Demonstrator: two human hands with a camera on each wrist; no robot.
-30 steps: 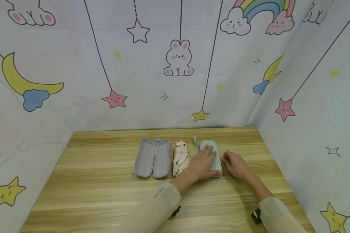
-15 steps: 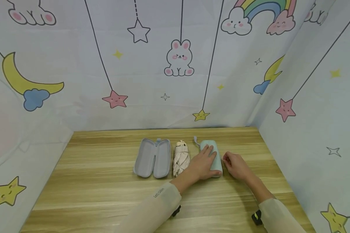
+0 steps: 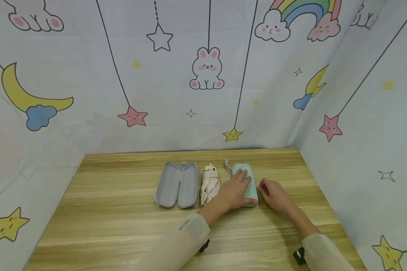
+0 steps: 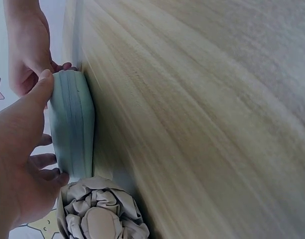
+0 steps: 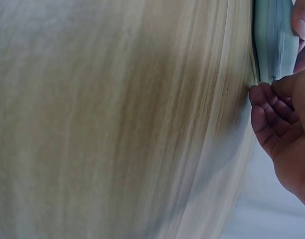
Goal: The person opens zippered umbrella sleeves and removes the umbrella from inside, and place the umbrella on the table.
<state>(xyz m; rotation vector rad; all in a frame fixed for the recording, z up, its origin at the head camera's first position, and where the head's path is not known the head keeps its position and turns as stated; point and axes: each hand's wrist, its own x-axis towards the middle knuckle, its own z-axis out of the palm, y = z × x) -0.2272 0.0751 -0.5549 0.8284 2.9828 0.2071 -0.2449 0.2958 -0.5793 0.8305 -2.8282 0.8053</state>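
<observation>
- Table: flat wood grain, bearing everything; it gives the green case firm backing, so pressing down should be safe enough.
- Grey case: lies spread open like a book, left of the umbrella; its walls hold their shape, suggesting a light, stiff shell.
- Green case: lies on the table right of the umbrella, its halves together. I judge it light and fairly stiff, slightly yielding under a palm, and smooth enough to skid when tugged. Best steadied across the broad top, or held by both long sides away from the zip.
- Umbrella: furled, between the two cases; soft pleated cloth, probably over a firm core. The middle looks the natural hold.
- Left hand: lies over the green case's top with fingers spread, thumb at the near right corner; it presses more than wraps.
- Right hand: fingers curled in at the case's right side, thumb and fingertip pinching what seems to be the pull.
- Zip: a band around the case's edge; likely to run easier with the shell held still.
- Strap: limp, at the far left corner; a poor hold for steadying.
- Pull: tiny, mostly hidden by fingertips; fit for a pinch only.
</observation>
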